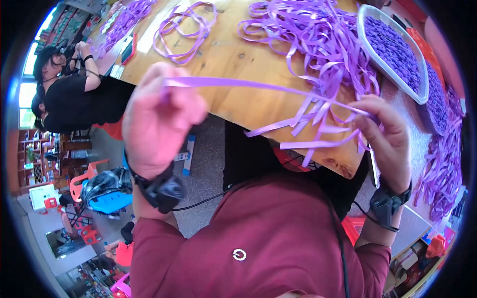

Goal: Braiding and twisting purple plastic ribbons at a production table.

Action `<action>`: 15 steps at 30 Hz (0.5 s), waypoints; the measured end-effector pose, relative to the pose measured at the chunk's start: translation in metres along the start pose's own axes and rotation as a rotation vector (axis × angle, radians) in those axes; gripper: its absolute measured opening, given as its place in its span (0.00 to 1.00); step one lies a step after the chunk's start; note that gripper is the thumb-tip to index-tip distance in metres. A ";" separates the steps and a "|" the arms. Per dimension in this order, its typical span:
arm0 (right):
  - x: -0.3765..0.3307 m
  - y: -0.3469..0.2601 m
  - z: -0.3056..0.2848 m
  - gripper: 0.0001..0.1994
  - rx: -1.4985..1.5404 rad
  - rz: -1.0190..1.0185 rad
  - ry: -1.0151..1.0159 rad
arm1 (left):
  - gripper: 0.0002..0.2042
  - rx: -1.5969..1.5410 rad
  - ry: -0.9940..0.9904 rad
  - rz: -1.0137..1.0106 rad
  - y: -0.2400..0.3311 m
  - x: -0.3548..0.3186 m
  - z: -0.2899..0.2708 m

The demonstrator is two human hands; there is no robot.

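We have one purple ribbon point(233, 82) stretched above the counter point(233, 54). Left hand point(160, 119), blurred, curls fingers round it; right hand point(388, 130) pinches it. Ribbon pile point(323, 39) beyond, clear tray point(422, 97) just beside.

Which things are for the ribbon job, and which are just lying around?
Probably for the job:
- purple ribbon between left hand and right hand
- ribbon pile
- perhaps the tub of purple bits

Seemingly just around:
- plaid cloth
- blue seat
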State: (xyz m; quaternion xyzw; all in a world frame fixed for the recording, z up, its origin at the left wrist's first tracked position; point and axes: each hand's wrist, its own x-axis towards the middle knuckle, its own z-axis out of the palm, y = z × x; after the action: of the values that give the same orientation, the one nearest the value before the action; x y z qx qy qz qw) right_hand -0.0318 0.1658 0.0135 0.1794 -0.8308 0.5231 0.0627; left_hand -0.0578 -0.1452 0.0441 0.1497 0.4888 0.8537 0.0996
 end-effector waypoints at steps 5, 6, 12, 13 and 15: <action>-0.012 -0.009 -0.035 0.10 0.235 0.176 0.055 | 0.05 -0.182 0.061 0.005 0.002 -0.019 -0.021; -0.014 -0.012 -0.037 0.10 0.207 0.142 0.039 | 0.04 -0.187 0.068 0.005 -0.001 -0.020 -0.022; -0.039 -0.009 -0.059 0.11 0.105 0.099 0.209 | 0.02 -0.318 0.125 0.067 -0.007 -0.017 -0.028; -0.045 -0.005 -0.067 0.11 0.108 0.102 0.208 | 0.02 -0.316 0.128 0.064 -0.008 -0.017 -0.029; -0.055 0.003 -0.083 0.11 0.171 0.042 0.279 | 0.01 -0.402 0.237 0.121 -0.009 -0.018 -0.030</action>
State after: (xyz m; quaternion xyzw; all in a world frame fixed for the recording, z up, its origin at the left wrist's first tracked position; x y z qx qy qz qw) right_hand 0.0111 0.2543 0.0318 0.0923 -0.7701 0.6128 0.1511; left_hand -0.0518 -0.1709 0.0195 0.0547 0.3076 0.9498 0.0181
